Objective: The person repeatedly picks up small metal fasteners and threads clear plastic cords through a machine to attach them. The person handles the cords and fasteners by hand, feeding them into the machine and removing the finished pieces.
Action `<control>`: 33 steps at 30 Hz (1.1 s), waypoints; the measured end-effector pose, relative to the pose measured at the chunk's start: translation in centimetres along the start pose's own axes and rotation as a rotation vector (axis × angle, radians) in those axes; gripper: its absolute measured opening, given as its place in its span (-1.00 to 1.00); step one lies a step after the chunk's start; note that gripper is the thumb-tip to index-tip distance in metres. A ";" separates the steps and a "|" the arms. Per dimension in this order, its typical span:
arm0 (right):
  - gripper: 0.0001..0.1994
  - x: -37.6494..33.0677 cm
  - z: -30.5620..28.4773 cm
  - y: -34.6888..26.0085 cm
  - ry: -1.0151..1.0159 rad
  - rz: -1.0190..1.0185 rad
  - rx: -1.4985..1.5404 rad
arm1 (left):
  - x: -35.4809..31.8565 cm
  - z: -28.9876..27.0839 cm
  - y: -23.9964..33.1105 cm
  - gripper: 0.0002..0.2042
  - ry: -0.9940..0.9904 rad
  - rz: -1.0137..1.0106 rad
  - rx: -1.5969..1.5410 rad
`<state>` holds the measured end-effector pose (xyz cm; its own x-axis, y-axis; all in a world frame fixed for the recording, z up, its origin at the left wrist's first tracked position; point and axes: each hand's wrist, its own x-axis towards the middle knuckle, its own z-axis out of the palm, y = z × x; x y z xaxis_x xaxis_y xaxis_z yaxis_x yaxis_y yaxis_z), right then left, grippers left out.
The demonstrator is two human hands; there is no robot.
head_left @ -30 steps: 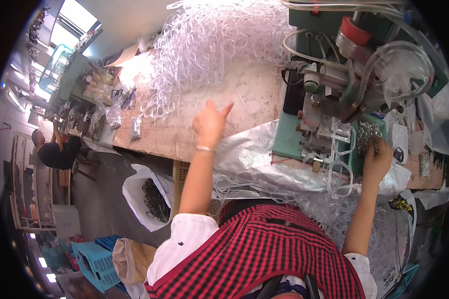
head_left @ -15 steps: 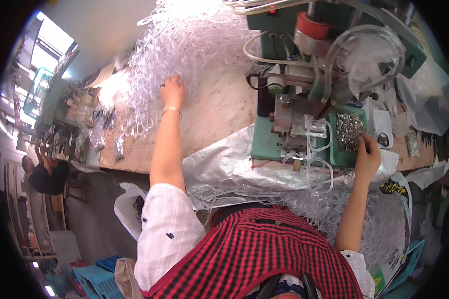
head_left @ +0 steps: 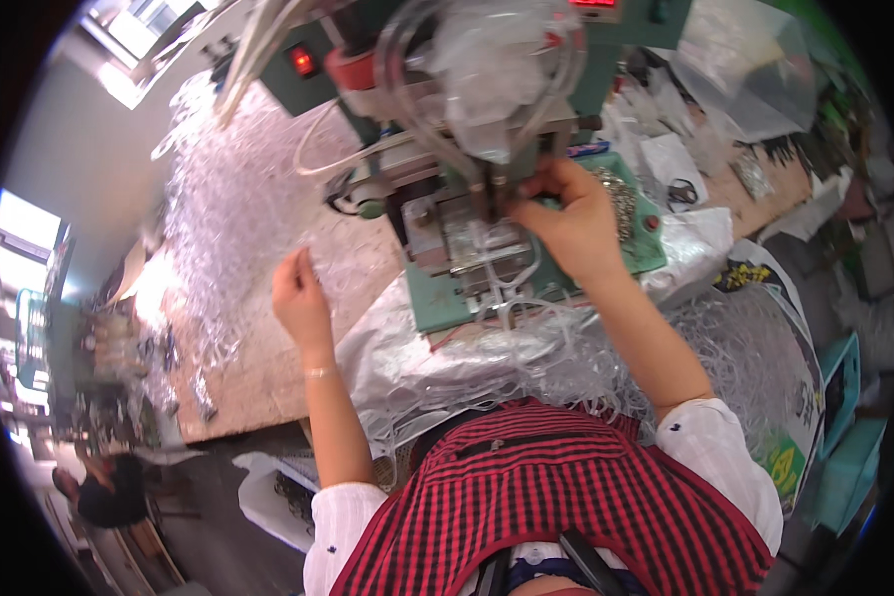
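My left hand (head_left: 303, 303) is over the bench, to the right of a large heap of clear plastic loops (head_left: 219, 179). Its fingertips are pressed together; anything between them is too faint to name. At the head of a green bench press (head_left: 432, 310), my right hand (head_left: 581, 223) has thumb and forefinger pinched beside the metal tool; whatever they hold is hidden. Clear loops (head_left: 507, 316) hang off the front of the press's metal plate. Right behind that hand sits a green tray (head_left: 649, 248) of small shiny metal pieces (head_left: 618, 199).
A bag with more clear loops (head_left: 730, 348) stands at my right, below the bench. Silvery sheeting (head_left: 368, 348) covers the bench's front edge. Scissors (head_left: 681, 191) lie at the right. Tubes and a plastic bag (head_left: 492, 89) hang round the press head. Another person (head_left: 109, 492) sits far left.
My right hand has gone from the tray of metal pieces to the press head. My left hand has come away from the loop heap toward me, fingers now together. The view has swung right.
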<state>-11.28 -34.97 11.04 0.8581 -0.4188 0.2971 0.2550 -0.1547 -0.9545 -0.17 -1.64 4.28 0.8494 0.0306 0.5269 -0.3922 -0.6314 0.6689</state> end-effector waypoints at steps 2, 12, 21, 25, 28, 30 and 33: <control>-0.50 -0.7 0.7 -0.5 0.004 0.017 0.070 | -1.5 -0.4 -0.5 -0.82 -0.042 -0.302 -0.519; -0.45 -1.7 2.2 -3.0 -0.078 0.162 0.352 | -0.3 -3.6 19.7 -0.51 -0.032 0.114 -0.643; -0.77 -1.6 -5.9 2.9 0.144 -0.316 -0.913 | -3.5 -0.4 19.2 -0.72 -0.005 0.771 -0.261; -0.82 -2.3 -8.3 6.7 0.199 -0.310 -1.099 | -4.3 0.6 19.5 -0.72 -0.169 1.209 -0.217; -0.86 -2.5 -9.1 7.0 0.188 -0.364 -1.011 | -5.7 1.9 19.1 -0.69 -0.210 1.286 -0.230; -0.87 -1.7 -9.4 6.7 0.226 -0.367 -0.968 | -5.3 2.0 19.1 -0.67 -0.190 1.252 -0.305; -0.90 -0.7 -8.8 4.8 0.253 -0.331 -0.854 | -4.2 1.6 19.9 -0.63 -0.120 1.161 -0.333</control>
<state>-14.61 -43.32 6.45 0.6534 -0.4024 0.6412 -0.0301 -0.8602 -0.5091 -10.98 -15.59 14.55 -0.0479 -0.5041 0.8623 -0.9983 -0.0046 -0.0582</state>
